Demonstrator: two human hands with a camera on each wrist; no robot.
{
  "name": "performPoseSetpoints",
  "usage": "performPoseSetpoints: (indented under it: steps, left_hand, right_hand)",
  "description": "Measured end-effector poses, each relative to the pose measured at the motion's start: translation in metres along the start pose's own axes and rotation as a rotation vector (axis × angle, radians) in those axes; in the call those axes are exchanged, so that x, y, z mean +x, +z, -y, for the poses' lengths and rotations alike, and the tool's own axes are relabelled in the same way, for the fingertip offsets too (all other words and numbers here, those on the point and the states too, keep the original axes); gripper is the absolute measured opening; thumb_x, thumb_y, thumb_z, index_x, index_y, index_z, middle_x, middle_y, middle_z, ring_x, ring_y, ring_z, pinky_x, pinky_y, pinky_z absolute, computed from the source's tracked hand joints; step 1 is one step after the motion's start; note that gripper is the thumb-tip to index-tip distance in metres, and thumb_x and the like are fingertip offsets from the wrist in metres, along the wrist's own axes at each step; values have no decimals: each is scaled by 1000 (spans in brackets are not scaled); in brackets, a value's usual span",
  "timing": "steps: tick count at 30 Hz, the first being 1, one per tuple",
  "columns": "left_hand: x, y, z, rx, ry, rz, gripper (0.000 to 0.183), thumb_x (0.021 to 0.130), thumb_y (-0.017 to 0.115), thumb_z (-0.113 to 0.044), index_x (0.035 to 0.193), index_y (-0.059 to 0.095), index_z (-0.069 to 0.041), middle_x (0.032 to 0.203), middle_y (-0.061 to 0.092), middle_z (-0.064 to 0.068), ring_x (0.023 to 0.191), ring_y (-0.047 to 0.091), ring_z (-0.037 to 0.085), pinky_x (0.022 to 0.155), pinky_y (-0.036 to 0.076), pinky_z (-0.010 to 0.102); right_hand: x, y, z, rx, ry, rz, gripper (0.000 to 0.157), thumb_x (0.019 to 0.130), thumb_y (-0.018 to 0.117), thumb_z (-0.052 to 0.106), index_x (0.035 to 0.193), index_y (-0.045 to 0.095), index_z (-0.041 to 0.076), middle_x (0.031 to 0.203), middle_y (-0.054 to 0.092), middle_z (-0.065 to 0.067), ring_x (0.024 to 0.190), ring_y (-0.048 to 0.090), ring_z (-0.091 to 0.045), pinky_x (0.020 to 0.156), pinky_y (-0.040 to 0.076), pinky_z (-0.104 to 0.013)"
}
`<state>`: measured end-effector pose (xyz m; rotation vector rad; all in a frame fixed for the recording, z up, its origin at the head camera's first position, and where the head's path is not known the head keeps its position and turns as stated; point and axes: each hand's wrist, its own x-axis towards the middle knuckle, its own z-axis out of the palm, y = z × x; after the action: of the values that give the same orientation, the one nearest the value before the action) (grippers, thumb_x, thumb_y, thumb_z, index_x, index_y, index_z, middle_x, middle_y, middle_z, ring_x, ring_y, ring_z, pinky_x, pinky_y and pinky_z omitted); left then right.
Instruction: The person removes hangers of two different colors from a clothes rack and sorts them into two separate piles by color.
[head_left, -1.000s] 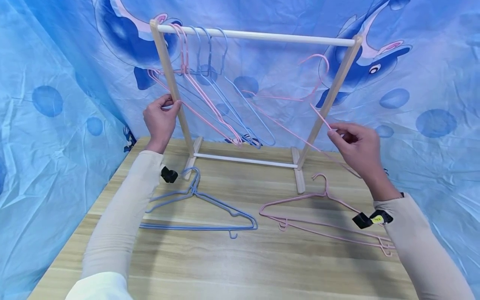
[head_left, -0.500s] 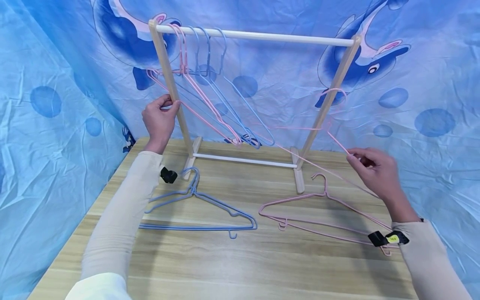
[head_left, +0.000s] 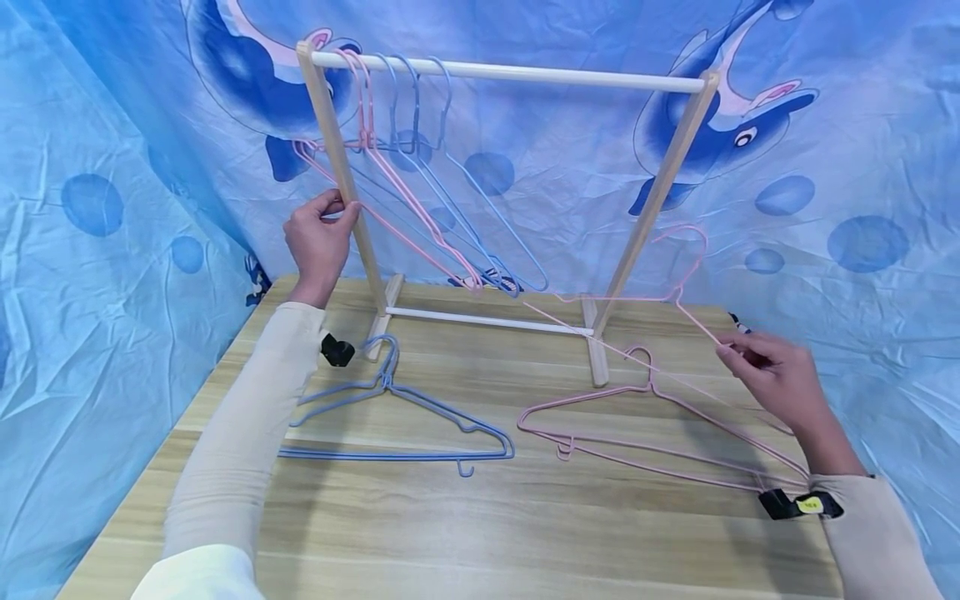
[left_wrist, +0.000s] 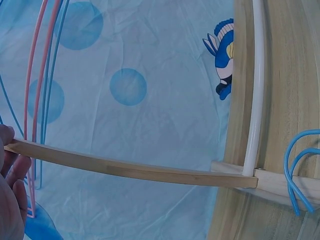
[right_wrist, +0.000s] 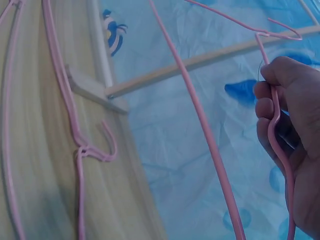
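Observation:
My right hand [head_left: 776, 379] pinches a pink hanger [right_wrist: 210, 145] by its shoulder wire, holding it up over the table's right side. Under it, pink hangers [head_left: 592, 392] lie on the tabletop, their hooks toward the rack. My left hand [head_left: 321, 242] grips the left wooden post [left_wrist: 125, 167] of the rack between thumb and fingers. From the white top rail [head_left: 525, 73] hang pink hangers [head_left: 408, 192] and, to their right, blue hangers [head_left: 495, 204], all bunched near the left post. A pair of blue hangers [head_left: 442, 408] lies at the left on the table.
A wooden table [head_left: 465, 533] carries the rack, whose feet [head_left: 597, 362] stand near its back edge. The rack's right post [head_left: 660, 200] and lower white bar [head_left: 487, 321] are close to the held hanger. Blue printed cloth [head_left: 862, 183] hangs behind.
My right hand has moved down, right and toward me with the pink hanger, carrying its hook from beneath the top rail to low beside the right post. The left hand stays on the post.

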<state>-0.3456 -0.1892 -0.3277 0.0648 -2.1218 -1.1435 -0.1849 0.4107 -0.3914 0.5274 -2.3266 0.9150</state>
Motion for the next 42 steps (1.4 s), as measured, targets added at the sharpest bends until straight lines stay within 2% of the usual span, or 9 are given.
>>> performPoseSetpoints:
  steps: [4,9,17,24,28,32,35,38,42]
  left_hand:
    - [0,0,0,-4,-6,2,36,97,70,-42,124,77,-19,111,78,3,94,75,18,83,60,29]
    - [0,0,0,-3,-16,2,36,97,69,-43,124,76,-20,112,77,3,94,75,18,84,60,29]
    - [0,1,1,-8,4,-5,36,97,69,-43,124,77,-19,112,78,3,94,76,19,84,60,29]
    - [1,1,1,-6,0,-6,36,97,69,-44,123,77,-21,111,78,3,94,76,18,84,60,29]
    - [0,1,0,-13,-6,-2,36,96,69,-44,123,77,-21,111,78,3,94,75,18,84,60,29]
    - [-1,1,0,-17,-13,0,36,96,69,-44,123,77,-21,111,78,2,94,75,17,84,60,28]
    - [-1,1,0,-16,-15,1,36,96,69,-44,124,76,-21,112,78,3,94,75,17,84,60,28]
    - [0,1,0,-21,-16,3,37,96,69,-44,124,76,-21,112,77,3,94,75,16,84,60,28]
    - [0,2,0,-25,-16,2,36,96,69,-45,123,77,-22,112,78,3,94,75,17,84,60,29]
  right_hand:
    - [-13,-5,-4,42,75,67,17,85,73,-13,100,76,-4,65,58,7,53,45,-1,44,35,-21]
    - [-27,-12,-10,47,124,155,20,88,71,-11,103,77,1,68,63,8,55,51,-4,47,41,-19]
    - [-49,-15,-22,115,100,221,28,85,69,-19,102,78,1,69,64,9,54,53,-5,44,40,-22]
    - [-64,-11,-27,170,200,301,24,90,69,-11,106,79,4,82,71,8,54,59,-8,45,46,-23]
    - [-70,-7,-31,209,199,329,25,90,68,-13,106,78,4,76,70,5,53,58,-8,44,45,-23]
    - [-75,-4,-35,232,187,347,25,90,67,-14,106,78,3,70,65,9,53,55,-8,43,43,-24]
    - [-79,-2,-37,222,199,361,19,91,67,-11,105,77,-2,70,65,9,52,54,-8,42,43,-24]
    - [-82,-1,-42,179,222,371,14,92,69,-8,104,75,-7,69,67,4,51,54,-6,42,42,-24]
    - [-85,3,-51,76,223,370,13,90,75,-3,102,77,-2,71,68,1,55,53,-2,46,41,-21]
